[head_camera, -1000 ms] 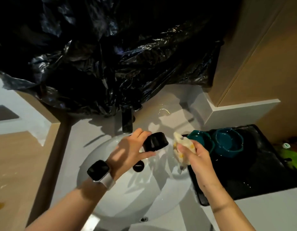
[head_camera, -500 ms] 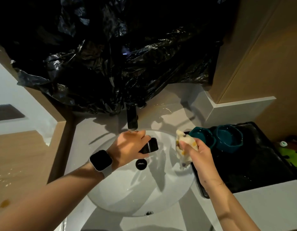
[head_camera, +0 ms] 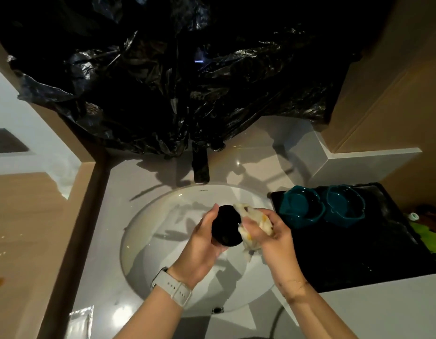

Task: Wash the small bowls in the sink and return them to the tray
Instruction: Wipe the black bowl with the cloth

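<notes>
White sink set in table, black plastic sheet hanging behind. Since earlier frame you lowered black bowl from tap, brought cloth against it. Your left hand gripped bowl over basin; right hand clenched cloth. Two teal bowls sat on black tray.

Over the white sink, the left hand grips a small black bowl. The right hand presses a pale cloth against it; two teal bowls sit on the black tray

you hold a small black bowl over the white sink; two teal bowls sit upright, side by side, on the black tray.
</notes>
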{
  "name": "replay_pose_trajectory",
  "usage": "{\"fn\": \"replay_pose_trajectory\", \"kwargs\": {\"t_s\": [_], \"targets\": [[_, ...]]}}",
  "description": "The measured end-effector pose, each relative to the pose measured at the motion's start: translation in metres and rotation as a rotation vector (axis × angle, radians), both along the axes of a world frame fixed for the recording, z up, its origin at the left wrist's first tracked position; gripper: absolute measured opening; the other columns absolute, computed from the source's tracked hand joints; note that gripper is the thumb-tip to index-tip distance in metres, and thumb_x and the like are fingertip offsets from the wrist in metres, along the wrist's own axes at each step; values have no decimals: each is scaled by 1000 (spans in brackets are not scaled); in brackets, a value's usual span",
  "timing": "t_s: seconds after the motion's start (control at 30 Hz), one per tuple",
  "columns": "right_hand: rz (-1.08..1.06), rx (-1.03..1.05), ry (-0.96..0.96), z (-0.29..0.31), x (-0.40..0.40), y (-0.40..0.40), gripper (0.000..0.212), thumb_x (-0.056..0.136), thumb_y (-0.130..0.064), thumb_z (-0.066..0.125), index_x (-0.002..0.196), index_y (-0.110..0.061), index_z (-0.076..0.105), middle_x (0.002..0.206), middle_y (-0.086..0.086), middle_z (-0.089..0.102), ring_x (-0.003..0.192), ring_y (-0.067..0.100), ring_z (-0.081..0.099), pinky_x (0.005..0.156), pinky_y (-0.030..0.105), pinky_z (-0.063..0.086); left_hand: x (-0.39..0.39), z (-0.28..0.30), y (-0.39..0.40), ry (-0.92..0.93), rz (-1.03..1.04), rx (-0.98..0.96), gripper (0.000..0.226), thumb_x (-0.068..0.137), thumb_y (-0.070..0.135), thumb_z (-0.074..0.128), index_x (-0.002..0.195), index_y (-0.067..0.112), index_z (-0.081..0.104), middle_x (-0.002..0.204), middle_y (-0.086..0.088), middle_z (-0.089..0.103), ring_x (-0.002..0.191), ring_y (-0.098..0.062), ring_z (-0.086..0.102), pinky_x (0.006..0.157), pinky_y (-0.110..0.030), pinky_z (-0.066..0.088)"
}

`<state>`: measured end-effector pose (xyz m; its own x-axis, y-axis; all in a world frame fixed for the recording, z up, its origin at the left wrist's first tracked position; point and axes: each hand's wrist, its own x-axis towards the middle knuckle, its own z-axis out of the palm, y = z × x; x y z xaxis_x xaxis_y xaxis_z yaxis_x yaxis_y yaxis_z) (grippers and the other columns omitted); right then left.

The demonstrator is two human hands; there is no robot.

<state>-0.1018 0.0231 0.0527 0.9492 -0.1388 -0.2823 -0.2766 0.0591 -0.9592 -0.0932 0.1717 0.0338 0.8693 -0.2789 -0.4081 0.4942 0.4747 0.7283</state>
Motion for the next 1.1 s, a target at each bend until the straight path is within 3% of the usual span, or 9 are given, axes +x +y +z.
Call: {"fn": "replay_pose_trajectory", "kwargs": {"t_s": [0.17, 0.27, 0.37, 0.47, 0.63, 0.73, 0.8, 0.93, 1.1], "targets": [[26, 48, -11, -2, 5, 4, 25, 83, -25, 72, 107, -21, 67, 104, 9, 70, 89, 22, 68, 69, 41, 54, 4, -6, -1, 101, 60, -211, 61, 103, 50, 28, 134, 5, 56, 137, -18, 57, 129, -29, 53, 110, -45, 38], [104, -129, -92, -4, 8, 3, 27, 78, -22, 63, 104, -27, 66, 117, -1, 54, 110, 5, 56, 88, 17, 48, 3, -12, 0, 114, 44, -231, 60, 104, 49, 26, 133, 7, 58, 139, -20, 55, 131, -32, 51, 111, -49, 35], [232, -519, -282, -5, 8, 3, 32, 80, -16, 60, 111, -19, 68, 108, -4, 49, 102, -2, 51, 88, 3, 37, 5, -11, 3, 73, 34, -185, 57, 103, 48, 32, 141, 9, 47, 140, -18, 55, 133, -30, 50, 108, -41, 44], [259, -593, -318, -4, 11, 2, 35, 78, -17, 76, 112, -20, 69, 98, -9, 62, 93, 3, 59, 84, 10, 44, 7, -11, 7, 70, 71, -160, 54, 101, 47, 34, 141, 13, 46, 137, -17, 57, 130, -30, 53, 103, -40, 49], [307, -757, -425, 1, 24, 15, 21, 75, -14, 78, 95, -16, 75, 93, -8, 69, 90, 5, 60, 80, 3, 40, 3, -10, 5, 75, 45, -105, 55, 104, 45, 27, 132, 8, 57, 130, -16, 62, 120, -25, 59, 97, -36, 51], [370, -664, -491, -6, 29, 30, 21, 71, -7, 74, 89, -17, 74, 97, -8, 71, 92, 8, 64, 84, 8, 45, 1, -6, 1, 87, 36, -84, 55, 103, 46, 28, 126, 6, 58, 116, -16, 67, 108, -23, 64, 85, -32, 55], [434, -500, -465, -6, 29, 32, 20, 73, -5, 74, 89, -16, 74, 95, -14, 70, 93, 5, 66, 86, 17, 49, 0, -5, 7, 86, 54, -78, 58, 103, 47, 28, 127, 2, 56, 117, -18, 67, 109, -25, 65, 91, -36, 54], [768, -260, -127, 22, 34, 11, 25, 76, 0, 76, 90, -21, 77, 96, -13, 72, 97, 4, 66, 90, 17, 47, -1, 1, 16, 106, 18, -70, 53, 103, 45, 32, 115, 5, 65, 118, -21, 66, 111, -33, 62, 96, -43, 49], [911, -963, -344, 24, 46, 1, 23, 83, -9, 63, 100, -18, 75, 100, -2, 71, 93, 15, 63, 81, 18, 43, -4, 5, 5, 194, -3, -53, 40, 99, 41, 40, 104, 12, 67, 103, -12, 72, 91, -19, 70, 87, -40, 55]]}}
